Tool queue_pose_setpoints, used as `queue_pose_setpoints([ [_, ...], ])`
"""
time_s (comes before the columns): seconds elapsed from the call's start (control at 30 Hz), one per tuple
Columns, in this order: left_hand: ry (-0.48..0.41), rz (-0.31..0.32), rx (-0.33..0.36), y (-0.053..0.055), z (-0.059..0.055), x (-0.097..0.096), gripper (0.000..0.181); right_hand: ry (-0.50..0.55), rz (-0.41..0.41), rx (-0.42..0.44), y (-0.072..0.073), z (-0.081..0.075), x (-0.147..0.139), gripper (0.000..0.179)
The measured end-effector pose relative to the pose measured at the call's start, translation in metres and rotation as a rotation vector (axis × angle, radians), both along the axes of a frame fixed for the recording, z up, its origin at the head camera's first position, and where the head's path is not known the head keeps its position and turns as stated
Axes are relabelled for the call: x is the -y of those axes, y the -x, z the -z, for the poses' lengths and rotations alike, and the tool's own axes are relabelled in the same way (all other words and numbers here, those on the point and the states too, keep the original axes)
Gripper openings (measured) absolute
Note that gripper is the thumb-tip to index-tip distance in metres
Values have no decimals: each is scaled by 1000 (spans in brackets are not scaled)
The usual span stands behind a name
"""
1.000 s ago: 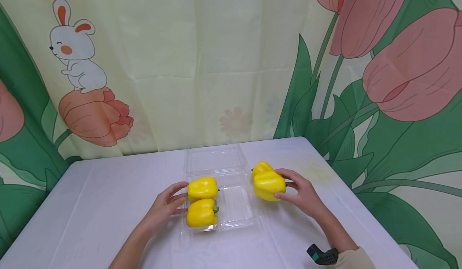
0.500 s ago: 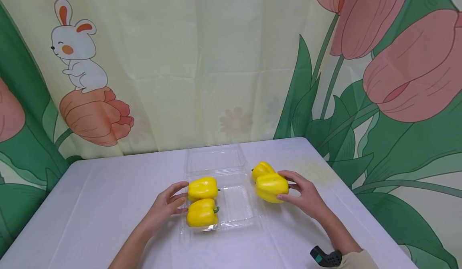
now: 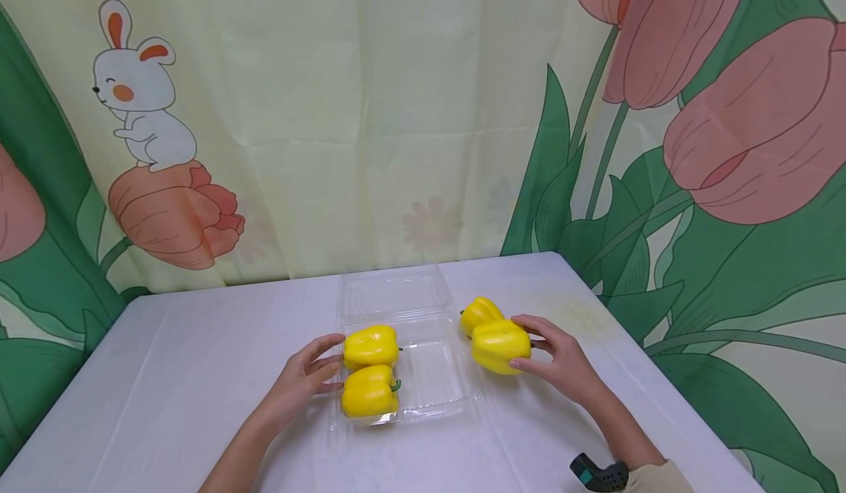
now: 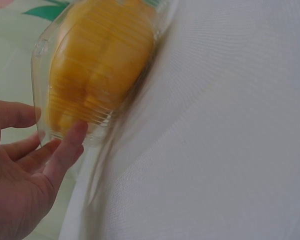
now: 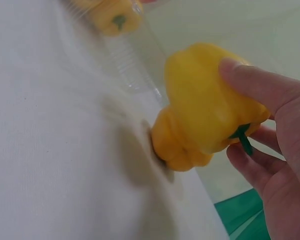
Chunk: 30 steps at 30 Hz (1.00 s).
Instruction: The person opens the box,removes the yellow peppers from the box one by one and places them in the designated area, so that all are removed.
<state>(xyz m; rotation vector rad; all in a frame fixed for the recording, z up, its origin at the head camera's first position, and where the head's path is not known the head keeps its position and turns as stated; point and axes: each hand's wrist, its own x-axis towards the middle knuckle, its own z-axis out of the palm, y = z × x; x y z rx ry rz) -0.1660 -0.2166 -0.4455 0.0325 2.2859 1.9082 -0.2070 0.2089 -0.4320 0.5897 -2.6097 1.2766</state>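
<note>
My right hand grips a yellow bell pepper from its stem end, thumb on one side and fingers on the other. In the right wrist view this held bell pepper overlaps another yellow pepper that rests on the table. Two yellow bell peppers, a far one and a near one, lie in the left half of a clear plastic clamshell container. My left hand touches the container's left wall with extended fingers; in the left wrist view its fingertips are right at the ribbed wall.
The container's clear lid lies folded back toward the curtain. A white cloth covers the table. Behind it hangs a curtain printed with a rabbit and tulips. A black strap device sits on the right wrist.
My right hand has moved slightly right and toward me with its bell pepper, showing a little more of the pepper behind it. The left hand and container have stayed put.
</note>
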Motion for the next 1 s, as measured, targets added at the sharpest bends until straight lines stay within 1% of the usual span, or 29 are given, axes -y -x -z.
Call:
queue_pose_setpoints([
  [0.23,2,-1,2,-1,0,0,52,-13,9,6,0,3,-2,65],
  [0.67,-4,1,-1,-1,-1,0,52,-4,-8,18,-1,11,-4,67],
  [1.0,7,-4,1,-1,-2,-1,52,-4,-7,22,-4,12,-2,67],
])
